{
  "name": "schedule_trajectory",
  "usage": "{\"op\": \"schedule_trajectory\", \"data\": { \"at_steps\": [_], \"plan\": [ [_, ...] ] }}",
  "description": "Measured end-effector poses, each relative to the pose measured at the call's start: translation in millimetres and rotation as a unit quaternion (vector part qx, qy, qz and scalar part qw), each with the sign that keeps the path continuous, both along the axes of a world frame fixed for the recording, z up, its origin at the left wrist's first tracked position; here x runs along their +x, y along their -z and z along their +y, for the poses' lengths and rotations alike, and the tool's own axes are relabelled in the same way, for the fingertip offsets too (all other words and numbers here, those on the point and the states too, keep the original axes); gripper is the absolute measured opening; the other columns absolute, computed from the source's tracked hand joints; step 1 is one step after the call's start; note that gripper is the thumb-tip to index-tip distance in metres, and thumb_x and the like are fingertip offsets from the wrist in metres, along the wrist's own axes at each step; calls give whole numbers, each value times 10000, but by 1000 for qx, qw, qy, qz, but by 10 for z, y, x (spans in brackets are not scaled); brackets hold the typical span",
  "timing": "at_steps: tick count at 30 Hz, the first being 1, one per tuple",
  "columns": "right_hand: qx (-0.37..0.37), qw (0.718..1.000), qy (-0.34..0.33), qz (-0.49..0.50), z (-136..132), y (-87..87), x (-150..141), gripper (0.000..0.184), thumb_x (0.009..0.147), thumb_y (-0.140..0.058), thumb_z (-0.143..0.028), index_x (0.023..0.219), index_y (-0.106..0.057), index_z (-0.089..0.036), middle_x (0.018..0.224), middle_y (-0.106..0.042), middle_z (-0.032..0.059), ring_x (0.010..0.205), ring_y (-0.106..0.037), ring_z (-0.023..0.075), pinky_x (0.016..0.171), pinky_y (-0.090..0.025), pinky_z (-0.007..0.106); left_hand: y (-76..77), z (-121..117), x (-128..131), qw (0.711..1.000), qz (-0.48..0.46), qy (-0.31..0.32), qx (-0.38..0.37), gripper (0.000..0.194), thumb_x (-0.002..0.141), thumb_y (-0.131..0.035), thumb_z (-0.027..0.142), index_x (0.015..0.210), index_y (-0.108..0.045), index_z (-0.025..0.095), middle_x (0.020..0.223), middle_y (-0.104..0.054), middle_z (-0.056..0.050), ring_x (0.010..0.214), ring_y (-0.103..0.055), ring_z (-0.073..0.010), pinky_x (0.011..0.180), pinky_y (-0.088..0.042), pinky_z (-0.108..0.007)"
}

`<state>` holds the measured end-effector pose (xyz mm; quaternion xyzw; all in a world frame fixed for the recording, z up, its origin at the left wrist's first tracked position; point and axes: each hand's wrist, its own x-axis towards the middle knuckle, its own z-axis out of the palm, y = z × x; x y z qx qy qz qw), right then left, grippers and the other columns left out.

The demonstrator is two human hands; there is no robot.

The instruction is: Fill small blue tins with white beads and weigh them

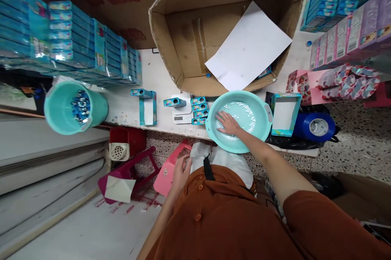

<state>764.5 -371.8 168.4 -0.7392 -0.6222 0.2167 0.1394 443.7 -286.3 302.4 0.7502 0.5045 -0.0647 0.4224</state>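
My right hand (pixel 227 123) lies palm down with fingers spread on small white pieces (pixel 244 115) scattered in a turquoise plastic basin (pixel 269 117). My left hand (pixel 180 174) hangs low beside my orange shirt with loosely curled fingers, holding nothing I can see. It is nearest a pink plastic stool (pixel 166 178). Several small blue boxes (pixel 199 109) lie next to the basin on the white table (pixel 122 103), beside a digital kitchen scale (pixel 180 109) that has one blue box on it.
A large open cardboard box (pixel 195 44) holding a white paper sheet (pixel 249 44) stands beyond the basin. Stacked blue boxes (pixel 70 36) fill the left, near a teal bucket (pixel 58 107) of shiny wrapped items. A blue tape roll (pixel 314 127) and an open box tray (pixel 285 113) sit right.
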Motion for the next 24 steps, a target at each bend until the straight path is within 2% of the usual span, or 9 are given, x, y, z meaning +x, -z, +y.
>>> {"op": "schedule_trajectory", "data": {
  "at_steps": [3, 6, 10, 13, 16, 21, 24],
  "plan": [
    [13, 1000, 13, -5, 52, 102, -124, 557, 900, -463, -418, 1368, -432, -117, 1462, -377, 157, 1361, -288, 312, 1096, -243, 461, -70, -100, -169, 999, 45, -30, -7, 363, 869, -452, 486, 1035, -606, 203, 1106, -641, -81, 1071, -553, -238, 904, -448, -372],
    [25, 1000, 1, -18, 72, 175, -125, 373, 936, -413, -341, 1210, -570, -142, 1348, -497, 151, 1295, -372, 302, 1064, -282, 456, -114, -104, -204, 997, 61, -50, -4, 377, 858, -455, 499, 1045, -596, 204, 1120, -638, -77, 1081, -552, -235, 933, -435, -371],
    [31, 999, 18, -28, 58, 255, 1, 328, 956, -370, -289, 1129, -611, -147, 1232, -568, 142, 1214, -440, 273, 1034, -323, 427, -87, -55, -187, 997, 72, -37, -4, 376, 848, -466, 501, 1049, -599, 211, 1120, -638, -70, 1078, -559, -235, 938, -439, -379],
    [29, 995, 93, -27, -19, 283, 143, 329, 958, -363, -273, 1135, -612, -151, 1218, -574, 142, 1211, -436, 262, 1042, -320, 427, -32, -16, -212, 998, 62, -22, -1, 373, 852, -464, 495, 1052, -600, 211, 1130, -635, -82, 1089, -557, -248, 958, -431, -398],
    [33, 981, 188, -33, -138, 267, 269, 336, 953, -377, -297, 1152, -611, -160, 1294, -531, 139, 1248, -398, 274, 1067, -290, 451, -7, 25, -225, 998, 67, -14, -9, 397, 849, -466, 506, 1058, -602, 197, 1134, -637, -115, 1090, -559, -283, 951, -434, -427],
    [41, 936, 345, -59, -266, 264, 351, 497, 932, -400, -446, 1305, -509, -135, 1414, -413, 157, 1304, -320, 315, 1086, -248, 500, -34, 68, -196, 996, 87, -13, -4, 406, 836, -462, 533, 1042, -611, 216, 1130, -646, -117, 1069, -567, -300, 911, -454, -444],
    [35, 916, 396, -61, -257, 304, 353, 564, 929, -386, -475, 1364, -447, -121, 1427, -393, 165, 1302, -320, 322, 1082, -253, 503, -30, 65, -242, 995, 98, -12, -11, 424, 832, -451, 560, 1043, -609, 228, 1137, -642, -105, 1084, -557, -290, 931, -452, -446]
  ]
}}
